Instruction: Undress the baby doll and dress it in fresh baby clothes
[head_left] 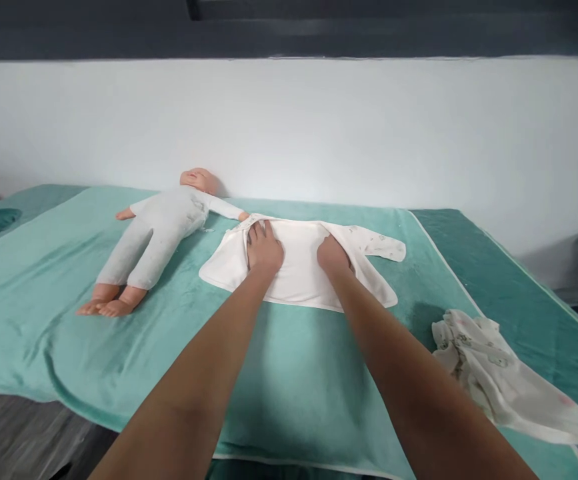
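A small white baby shirt (299, 287) lies spread on the bed with its front flaps folded outward and a printed sleeve out to the right. My left hand (265, 248) rests on the inside of the shirt beside the left flap, open, with its fingers apart and pointing to the collar. Against the right flap, my right hand (333, 255) is tucked partly under the cloth. Its fingers are mostly hidden, so I cannot tell whether they grip the fabric. A baby doll (169, 212) with a white cloth body lies to the left, one hand touching the shirt's left shoulder.
A crumpled white printed baby garment (489, 363) lies at the right, near my right forearm. Green velvety sheeting (93, 360) covers the bed, slightly wrinkled at the left. Behind the bed stands a white wall (369, 133), and dark wood-look flooring (9, 433) shows at lower left.
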The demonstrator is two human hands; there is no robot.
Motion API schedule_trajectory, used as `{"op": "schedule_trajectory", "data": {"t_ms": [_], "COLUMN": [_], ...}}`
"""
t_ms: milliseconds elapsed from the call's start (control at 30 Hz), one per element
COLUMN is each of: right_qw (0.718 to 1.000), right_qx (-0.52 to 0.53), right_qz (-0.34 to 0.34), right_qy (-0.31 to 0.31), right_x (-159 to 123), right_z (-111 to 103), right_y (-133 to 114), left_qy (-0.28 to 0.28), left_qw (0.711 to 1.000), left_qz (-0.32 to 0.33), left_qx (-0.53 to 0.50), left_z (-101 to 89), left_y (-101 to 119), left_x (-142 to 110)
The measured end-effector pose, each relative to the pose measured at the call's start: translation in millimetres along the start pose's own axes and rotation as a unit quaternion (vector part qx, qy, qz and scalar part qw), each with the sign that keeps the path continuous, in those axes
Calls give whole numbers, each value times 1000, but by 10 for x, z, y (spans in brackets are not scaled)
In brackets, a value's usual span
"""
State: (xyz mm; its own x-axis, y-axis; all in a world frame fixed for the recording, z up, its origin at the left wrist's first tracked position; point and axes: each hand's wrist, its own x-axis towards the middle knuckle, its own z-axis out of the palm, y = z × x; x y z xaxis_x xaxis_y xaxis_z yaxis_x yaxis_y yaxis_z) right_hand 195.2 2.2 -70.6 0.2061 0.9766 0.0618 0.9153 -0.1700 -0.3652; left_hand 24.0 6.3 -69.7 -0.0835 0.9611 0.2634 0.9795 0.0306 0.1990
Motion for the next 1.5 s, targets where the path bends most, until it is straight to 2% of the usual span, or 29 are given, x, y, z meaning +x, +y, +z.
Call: {"op": "schedule_trajectory", "data": {"t_ms": [100, 200, 333, 600, 833, 1067, 1300, 1500], "right_qw": [999, 998, 998, 997, 998, 998, 997, 997], "right_qx": [-17, -32, -52, -72, -56, -23, -24, -47], "right_qz": [29, 42, 1, -38, -33, 44, 47, 29], "right_qy": [24, 45, 29, -5, 7, 48, 52, 51], "right_x": [-110, -297, -485, -532, -415, -131, -113, -110], "right_z": [-7, -24, -23, -45, -10, 24, 64, 78], "right_y": [-41, -105, -186, -171, -190, -230, -214, -227], "left_qy": [5, -13, -32, -43, -5, 45, 4, -17], "left_qw": [1000, 1000, 998, 997, 999, 998, 999, 998], "left_qz": [1, -16, -37, -44, -18, 15, 7, 10], "left_qx": [6, -7, -30, -36, -40, -29, -46, -54], "left_z": [-3, 8, 28, -27, -9, 44, 107, 67], "left_y": [10, 11, 0, 10, -15, -39, -27, -17], "left_x": [-24, -20, 8, -4, -30, -46, 20, 4]}}
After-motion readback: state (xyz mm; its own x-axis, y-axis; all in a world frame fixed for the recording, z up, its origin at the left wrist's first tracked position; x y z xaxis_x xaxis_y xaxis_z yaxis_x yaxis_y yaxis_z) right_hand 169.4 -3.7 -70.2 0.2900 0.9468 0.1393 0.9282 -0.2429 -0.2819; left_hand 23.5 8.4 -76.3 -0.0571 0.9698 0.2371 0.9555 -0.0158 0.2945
